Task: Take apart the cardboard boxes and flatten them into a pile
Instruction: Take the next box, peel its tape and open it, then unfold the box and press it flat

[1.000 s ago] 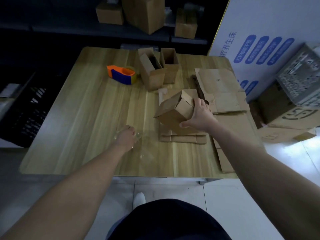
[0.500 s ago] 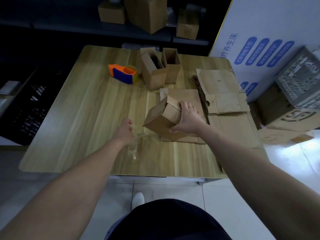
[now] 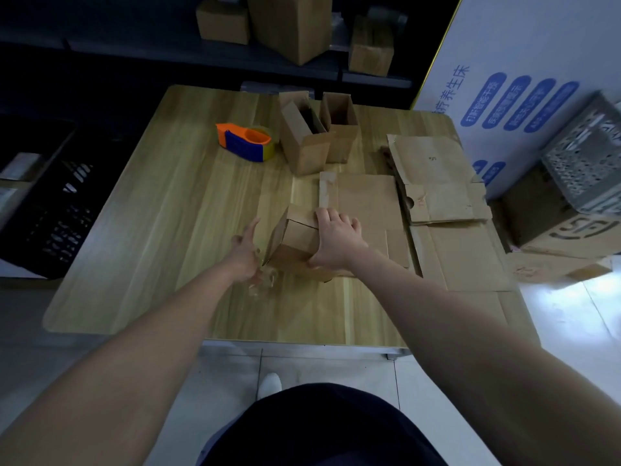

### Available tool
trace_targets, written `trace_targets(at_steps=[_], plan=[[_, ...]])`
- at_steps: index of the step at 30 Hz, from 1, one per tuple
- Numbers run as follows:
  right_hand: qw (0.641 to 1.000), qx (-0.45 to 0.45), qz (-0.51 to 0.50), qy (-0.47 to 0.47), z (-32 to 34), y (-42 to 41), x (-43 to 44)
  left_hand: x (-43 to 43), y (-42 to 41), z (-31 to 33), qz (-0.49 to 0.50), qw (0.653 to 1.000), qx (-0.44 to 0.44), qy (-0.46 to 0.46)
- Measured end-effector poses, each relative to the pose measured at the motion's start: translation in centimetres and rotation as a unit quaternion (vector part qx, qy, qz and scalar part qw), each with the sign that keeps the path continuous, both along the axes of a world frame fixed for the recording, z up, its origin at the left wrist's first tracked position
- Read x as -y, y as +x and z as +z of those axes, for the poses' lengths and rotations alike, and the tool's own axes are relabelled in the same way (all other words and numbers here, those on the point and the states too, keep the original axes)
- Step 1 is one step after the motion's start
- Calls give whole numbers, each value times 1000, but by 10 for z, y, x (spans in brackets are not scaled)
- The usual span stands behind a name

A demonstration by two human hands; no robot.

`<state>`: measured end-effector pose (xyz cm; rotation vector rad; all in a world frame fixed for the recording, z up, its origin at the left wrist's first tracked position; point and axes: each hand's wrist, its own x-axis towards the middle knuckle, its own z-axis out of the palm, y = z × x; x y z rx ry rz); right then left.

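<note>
I see the right hand (image 3: 336, 240) gripping a small cardboard box (image 3: 295, 238), fingers curled over its top edge and thumb on the near face. The box sits tilted on the bench (image 3: 168, 230), partly over a flattened sheet (image 3: 366, 200). The left hand (image 3: 247, 253) is spread wide just beside the box's left side (I cannot tell if it touches), above a scrap of clear tape (image 3: 265, 284). Two open boxes (image 3: 304, 142) stand further back.

The right hand (image 3: 336, 242) hid the near right corner of the small box (image 3: 295, 235). A clear crumpled scrap (image 3: 265, 284) beside the left hand (image 3: 245, 253) was too blurred to identify. The grey crate (image 3: 584, 169), far right, was cut off by the edge.
</note>
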<state>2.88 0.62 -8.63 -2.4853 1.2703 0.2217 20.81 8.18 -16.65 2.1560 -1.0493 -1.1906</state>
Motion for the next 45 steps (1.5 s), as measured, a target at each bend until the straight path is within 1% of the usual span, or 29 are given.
trace_targets(at_steps=[2, 4, 7, 9, 12, 15, 17, 20, 23, 25, 27, 28, 29, 31, 32, 34, 36, 37, 39, 41, 43, 45], plan=[[1000, -2, -2, 2, 0, 3, 1, 1, 3, 3, 9, 1000, -25, 6], [1000, -3, -6, 7, 2, 5, 2, 2, 8, 2, 62, 996, -65, -13], [1000, -4, -10, 6, 3, 4, 2, 4, 16, 2, 133, 989, -70, -20], [1000, -2, -11, 4, 3, 2, 2, 3, 17, 0, 137, 990, -36, -16], [1000, 2, -18, 2, 5, 0, 4, 2, 13, -3, 82, 994, 76, -12], [999, 11, -31, 0, 7, -3, 6, 2, 10, -5, 87, 991, 106, -7], [999, 22, -41, 2, 7, -7, 7, 1, 6, -6, 100, 990, 95, -15], [998, 38, -57, 2, 7, -12, 11, 3, -1, 2, 106, 990, 60, -73], [996, 47, -78, 3, 8, -20, 17, 12, -1, 22, 164, 979, 23, -116], [990, 78, -119, 22, 10, -25, 23, 18, -1, 38, 198, 967, 27, -158], [969, 136, -191, 74, 13, -31, 32, 24, -6, 52, 196, 964, 18, -179], [949, 175, -238, 114, 15, -35, 36, 28, -10, 57, 175, 968, -1, -182], [919, 219, -287, 161, 17, -39, 39, 32, -15, 60, 144, 973, -27, -181], [846, 295, -369, 246, 22, -50, 44, 38, -27, 67, 71, 982, -65, -165], [816, 319, -393, 278, 23, -56, 46, 40, -33, 70, 42, 985, -78, -149], [774, 350, -422, 318, 21, -68, 48, 45, -47, 73, 18, 986, -113, -117], [740, 373, -435, 351, 18, -82, 49, 51, -62, 75, 12, 981, -163, -105], [731, 377, -435, 366, 16, -88, 49, 54, -68, 75, 12, 977, -188, -101], [729, 368, -427, 387, 13, -99, 47, 60, -81, 78, 30, 967, -235, -98], [743, 358, -411, 389, 12, -108, 43, 65, -89, 78, 74, 956, -266, -101], [773, 340, -389, 369, 8, -116, 40, 69, -95, 78, 98, 953, -270, -99], [804, 322, -358, 349, 8, -124, 36, 69, -98, 77, 109, 952, -277, -76]])
